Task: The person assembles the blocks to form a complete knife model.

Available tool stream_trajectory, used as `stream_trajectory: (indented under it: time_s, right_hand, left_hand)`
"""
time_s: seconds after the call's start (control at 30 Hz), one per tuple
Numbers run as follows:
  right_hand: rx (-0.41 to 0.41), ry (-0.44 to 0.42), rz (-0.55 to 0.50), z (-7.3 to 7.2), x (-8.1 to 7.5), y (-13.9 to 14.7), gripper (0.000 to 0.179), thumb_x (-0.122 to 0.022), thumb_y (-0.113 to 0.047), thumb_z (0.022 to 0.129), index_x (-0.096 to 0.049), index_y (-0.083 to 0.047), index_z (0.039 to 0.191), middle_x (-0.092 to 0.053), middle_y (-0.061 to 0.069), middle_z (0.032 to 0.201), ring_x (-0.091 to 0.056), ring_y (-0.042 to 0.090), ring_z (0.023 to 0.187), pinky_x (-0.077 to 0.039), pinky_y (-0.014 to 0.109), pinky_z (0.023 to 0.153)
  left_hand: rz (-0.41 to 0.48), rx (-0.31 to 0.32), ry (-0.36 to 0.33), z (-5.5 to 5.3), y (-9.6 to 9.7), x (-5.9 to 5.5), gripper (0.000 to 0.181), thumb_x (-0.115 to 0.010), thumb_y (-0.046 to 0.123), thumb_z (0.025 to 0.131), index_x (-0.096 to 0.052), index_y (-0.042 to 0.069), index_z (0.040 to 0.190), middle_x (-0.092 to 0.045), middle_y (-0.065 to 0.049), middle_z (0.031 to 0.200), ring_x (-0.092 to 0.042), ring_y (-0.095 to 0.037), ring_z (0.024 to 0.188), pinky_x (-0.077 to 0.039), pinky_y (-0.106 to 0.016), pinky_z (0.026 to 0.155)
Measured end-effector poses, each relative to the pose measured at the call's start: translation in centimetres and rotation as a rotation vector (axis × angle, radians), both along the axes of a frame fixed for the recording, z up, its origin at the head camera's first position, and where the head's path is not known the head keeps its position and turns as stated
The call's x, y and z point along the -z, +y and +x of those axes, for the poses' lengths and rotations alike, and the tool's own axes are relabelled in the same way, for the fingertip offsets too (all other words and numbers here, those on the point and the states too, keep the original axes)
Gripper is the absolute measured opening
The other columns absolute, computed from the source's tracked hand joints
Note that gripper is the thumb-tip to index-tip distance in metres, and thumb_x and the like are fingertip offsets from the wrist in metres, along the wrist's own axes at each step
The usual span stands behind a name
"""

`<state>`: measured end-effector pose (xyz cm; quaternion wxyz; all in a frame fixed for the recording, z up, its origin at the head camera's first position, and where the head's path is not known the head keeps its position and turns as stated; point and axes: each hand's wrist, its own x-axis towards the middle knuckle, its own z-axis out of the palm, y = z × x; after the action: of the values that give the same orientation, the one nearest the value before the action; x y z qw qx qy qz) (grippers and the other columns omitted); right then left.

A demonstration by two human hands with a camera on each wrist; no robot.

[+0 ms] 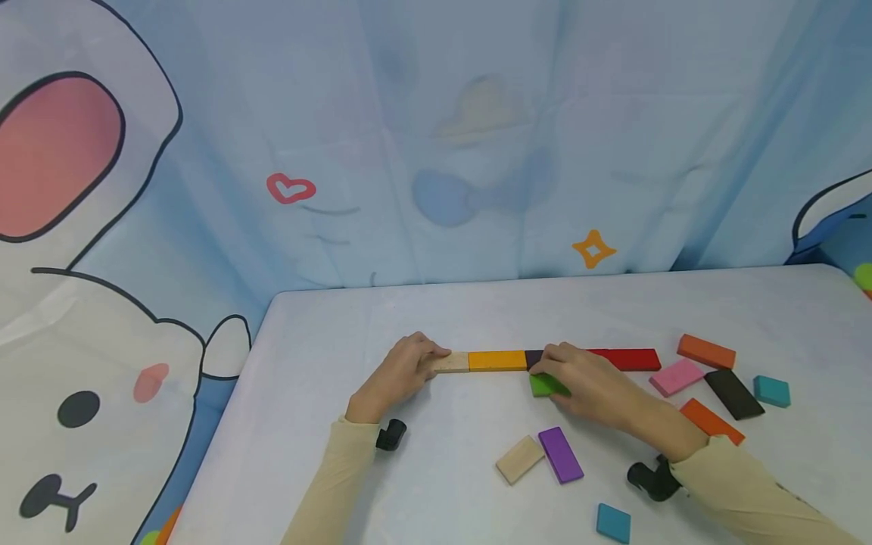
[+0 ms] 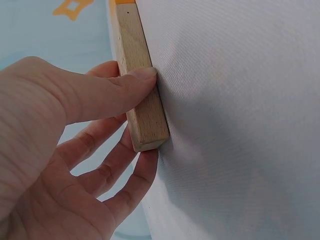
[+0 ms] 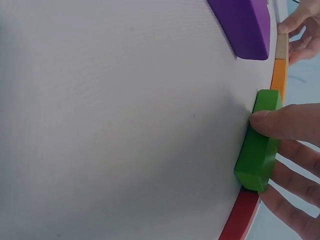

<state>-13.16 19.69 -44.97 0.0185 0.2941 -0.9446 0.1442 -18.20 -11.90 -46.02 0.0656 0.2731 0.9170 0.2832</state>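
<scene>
A row of blocks runs across the table: a natural wood block [image 2: 137, 75], a yellow-orange block [image 1: 497, 361], a dark block [image 1: 534, 359] and a red block [image 1: 630, 359]. At the row's left end my left hand [image 1: 407, 369] pinches the wood block, thumb on its near side and fingers behind. My right hand [image 1: 591, 382] grips a green block [image 3: 260, 145] between thumb and fingers. The green block lies along the near side of the row, in front of the dark block, which it and the hand partly hide.
Right of the row lie orange blocks [image 1: 707, 351], a pink block [image 1: 677, 377], a black block [image 1: 734, 393] and a teal block [image 1: 772, 391]. Nearer are a wood-coloured block [image 1: 520, 459], a purple block [image 1: 562, 455] and another teal block [image 1: 614, 523]. A printed curtain [image 1: 381, 151] hangs behind the white table [image 1: 327, 325].
</scene>
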Motion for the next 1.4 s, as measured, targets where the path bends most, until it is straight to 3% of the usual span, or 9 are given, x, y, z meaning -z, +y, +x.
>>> stream_trajectory:
  time_s: [0.4, 0.9, 1.4]
  right_hand:
    - [-0.019, 0.070, -0.023, 0.18, 0.04, 0.09, 0.039, -0.095, -0.003, 0.073, -0.079, -0.004, 0.108, -0.067, 0.008, 0.101, -0.067, 0.025, 0.096, -0.063, 0.038, 0.081]
    - [0.026, 0.058, -0.004, 0.06, -0.07, -0.28, 0.038, -0.095, -0.004, 0.073, -0.079, -0.004, 0.108, -0.066, 0.008, 0.101, -0.065, 0.025, 0.095, -0.063, 0.038, 0.079]
    - [0.007, 0.096, 0.027, 0.03, -0.18, -0.43, 0.038, -0.096, -0.004, 0.072, -0.080, -0.004, 0.107, -0.067, 0.009, 0.098, -0.066, 0.024, 0.091, -0.063, 0.035, 0.077]
  left_hand:
    - [-0.010, -0.002, -0.006, 0.12, -0.03, -0.03, 0.037, -0.075, -0.006, 0.093, -0.073, 0.003, 0.129, -0.067, -0.013, 0.119, -0.061, -0.031, 0.113, -0.051, -0.045, 0.103]
    - [0.001, -0.008, -0.010, -0.03, 0.05, 0.03, 0.039, -0.075, -0.006, 0.092, -0.072, 0.003, 0.130, -0.067, -0.013, 0.119, -0.061, -0.031, 0.112, -0.051, -0.044, 0.102]
    - [-0.004, -0.003, 0.000, 0.09, 0.07, -0.04, 0.038, -0.075, -0.006, 0.092, -0.073, 0.003, 0.130, -0.067, -0.012, 0.118, -0.061, -0.030, 0.111, -0.052, -0.044, 0.102]
